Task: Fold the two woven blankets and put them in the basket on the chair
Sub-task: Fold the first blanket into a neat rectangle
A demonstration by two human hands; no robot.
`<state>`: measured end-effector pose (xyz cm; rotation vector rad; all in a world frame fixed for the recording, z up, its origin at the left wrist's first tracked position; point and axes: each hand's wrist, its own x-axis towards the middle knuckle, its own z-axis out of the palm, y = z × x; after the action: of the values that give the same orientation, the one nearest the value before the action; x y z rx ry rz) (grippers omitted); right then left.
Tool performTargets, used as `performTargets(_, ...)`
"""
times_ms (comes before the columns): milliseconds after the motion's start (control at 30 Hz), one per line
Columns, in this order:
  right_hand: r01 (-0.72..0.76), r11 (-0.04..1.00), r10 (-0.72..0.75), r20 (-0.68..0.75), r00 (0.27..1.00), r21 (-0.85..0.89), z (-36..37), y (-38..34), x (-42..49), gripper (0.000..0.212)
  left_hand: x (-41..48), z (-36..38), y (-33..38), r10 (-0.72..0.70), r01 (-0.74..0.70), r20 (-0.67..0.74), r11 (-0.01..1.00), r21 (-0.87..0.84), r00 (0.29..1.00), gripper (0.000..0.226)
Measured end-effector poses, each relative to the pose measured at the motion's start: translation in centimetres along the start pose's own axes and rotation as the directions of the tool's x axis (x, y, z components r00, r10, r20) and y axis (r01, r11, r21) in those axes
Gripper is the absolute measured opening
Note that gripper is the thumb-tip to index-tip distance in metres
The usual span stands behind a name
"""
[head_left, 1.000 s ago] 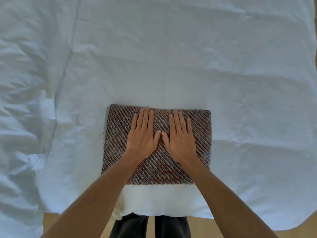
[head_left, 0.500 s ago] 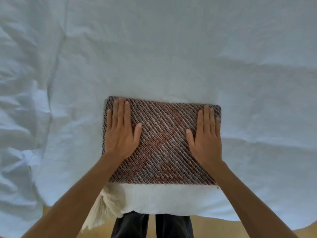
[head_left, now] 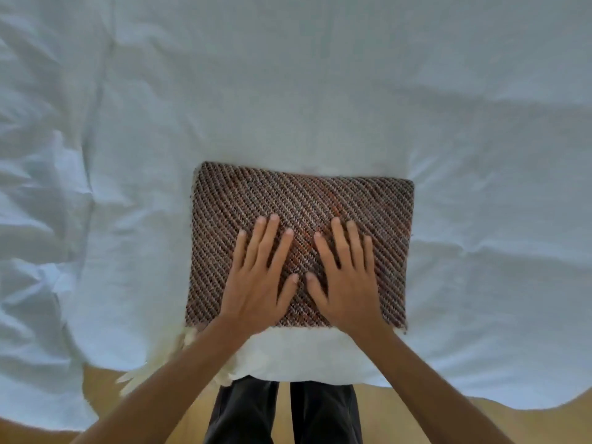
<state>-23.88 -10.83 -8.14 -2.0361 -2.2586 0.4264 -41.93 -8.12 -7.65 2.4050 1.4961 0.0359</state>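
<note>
White, rumpled cotton bedsheet covers the bed from 9 o'clock across to 3 o'clock. Near 7 o'clock a cream fringe hangs over the bed's near edge. It belongs to a cream folded cloth lying under the near side of the brown-and-grey, diagonal-weave folded blanket — probably the second blanket, though I cannot tell for sure.

The left hand lies flat on the woven blanket's 6 o'clock half, its fingers straight, spread and pointing toward 12 o'clock, grasping nothing. Just beside it, thumbs nearly touching, the right hand lies the same way, its fingers released and pressing on the weave.

The blanket sits mid-bed as a neat rectangle, long axis running 9 to 3 o'clock. Most of its bare surface lies toward 12 o'clock of the fingertips, and its short edges lie about equally far from either hand. This fold looks finished and under smoothing — a lift would call for each hand to slide out to its own short edge.

Neither basket nor chair is in view.
</note>
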Motion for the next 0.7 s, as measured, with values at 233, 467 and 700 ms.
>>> performTargets(233, -0.005, 0.997, 0.013, 0.109, 0.994, -0.074, 2.2, -0.5, 0.5, 0.061, 0.2, 2.5, 0.3, -0.001, -0.015, 0.146, 0.994, 0.111, 0.989, 0.061)
performTargets(467, -0.229, 0.973, 0.226, -0.072, 0.972, -0.039, -0.4, 4.7, -3.6, 0.055, -3.4, 0.3, -3.0, -0.307, 0.308, -0.020, 0.951, 0.032, 0.951, 0.063)
performTargets(700, -0.275, 0.961, 0.274, 0.036, 0.961, 0.029, 1.5, 4.7, -2.3, 0.056, -2.4, 1.5, -3.1, -0.328, 0.325, 0.102, 0.945, 0.037, 0.939, 0.066)
